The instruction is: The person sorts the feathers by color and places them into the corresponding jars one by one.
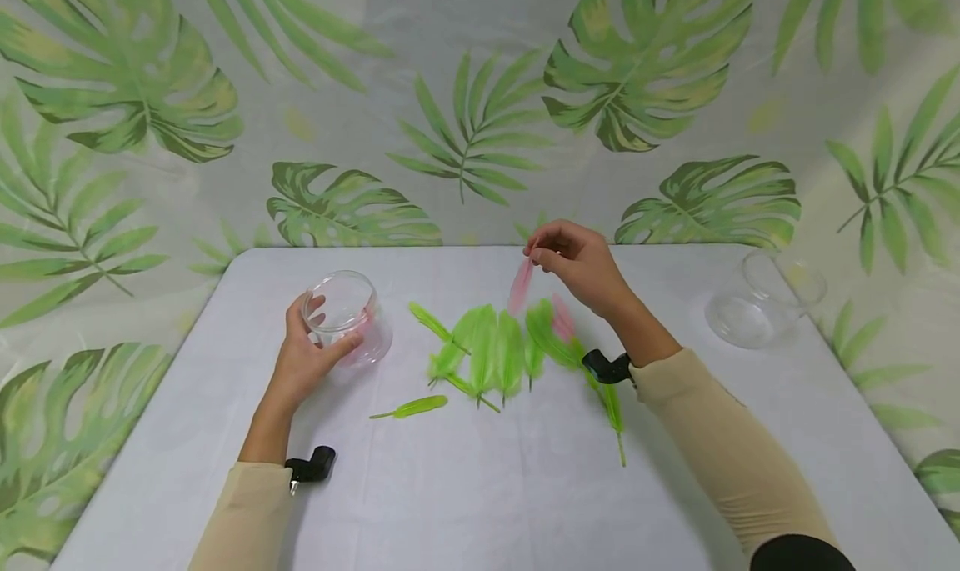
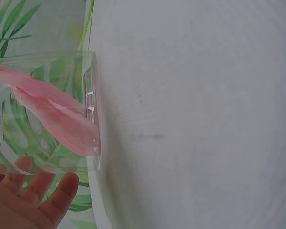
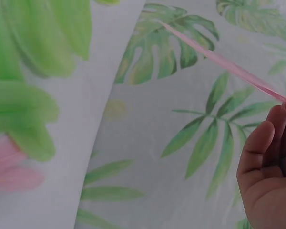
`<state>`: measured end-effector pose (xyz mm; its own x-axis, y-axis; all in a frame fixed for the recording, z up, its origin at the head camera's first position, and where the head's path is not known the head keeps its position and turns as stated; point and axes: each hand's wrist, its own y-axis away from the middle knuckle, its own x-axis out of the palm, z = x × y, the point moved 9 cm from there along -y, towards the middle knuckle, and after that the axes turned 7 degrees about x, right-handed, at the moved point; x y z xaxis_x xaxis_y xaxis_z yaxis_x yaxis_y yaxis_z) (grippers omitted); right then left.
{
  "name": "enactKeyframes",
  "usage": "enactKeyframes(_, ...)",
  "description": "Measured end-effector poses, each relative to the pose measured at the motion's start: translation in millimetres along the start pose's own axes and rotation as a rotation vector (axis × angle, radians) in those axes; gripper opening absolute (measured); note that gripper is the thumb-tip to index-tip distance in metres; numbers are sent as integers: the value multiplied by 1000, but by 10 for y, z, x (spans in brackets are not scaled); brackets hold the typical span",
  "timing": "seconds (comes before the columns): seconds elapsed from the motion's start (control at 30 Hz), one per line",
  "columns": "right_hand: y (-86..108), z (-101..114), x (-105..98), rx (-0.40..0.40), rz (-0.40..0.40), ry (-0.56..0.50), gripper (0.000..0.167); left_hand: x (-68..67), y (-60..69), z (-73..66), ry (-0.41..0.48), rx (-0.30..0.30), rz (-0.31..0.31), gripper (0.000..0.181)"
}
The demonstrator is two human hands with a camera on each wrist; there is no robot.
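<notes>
Fingers of the left hand (image 1: 307, 354) curl around a glass jar (image 1: 382, 333); pink feathers (image 2: 62, 114) lean inside it. Whether this jar touches the bench (image 1: 450, 488), I cannot tell. Fingers of the right hand (image 1: 573, 262) make a narrow pinch on one end of a single pink feather (image 1: 520, 288), which hangs near the bench's far edge, well apart from the jar. For good handling, I judge that the jar should be held firmly, because smooth glass can slip. The feather is light, so it seems better to hold it only by its end and to move it slowly.

Around this, a leaf-print cloth (image 1: 480, 21) stands behind the bench. Near the right edge, a second jar (image 1: 738, 325) rests on the bench. Between the hands lie green feathers (image 1: 483, 346), some overlapping; they take the middle space, and a low sleeve could drag them. On the right wrist, a black camera (image 1: 607, 367) hides part of them. Smallest, another bit of pink (image 1: 562, 317) shows among the green.
</notes>
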<state>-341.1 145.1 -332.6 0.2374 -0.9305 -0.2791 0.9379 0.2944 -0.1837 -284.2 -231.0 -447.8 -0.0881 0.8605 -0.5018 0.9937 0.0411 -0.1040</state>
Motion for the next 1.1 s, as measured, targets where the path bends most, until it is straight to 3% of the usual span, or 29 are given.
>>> enactKeyframes(0.4, -224, 193, 373, -35, 29, -95, 11, -3, -6, 7, 11, 20, -9, 103)
enactKeyframes(0.83, -413, 292, 848, 28, 51, -135, 7, -6, -46, -21, 20, 36, -9, 103)
enactKeyframes(1.1, -504, 419, 1158, 29, 21, -197, 7, -5, -26, 7, 35, 37, -19, 101)
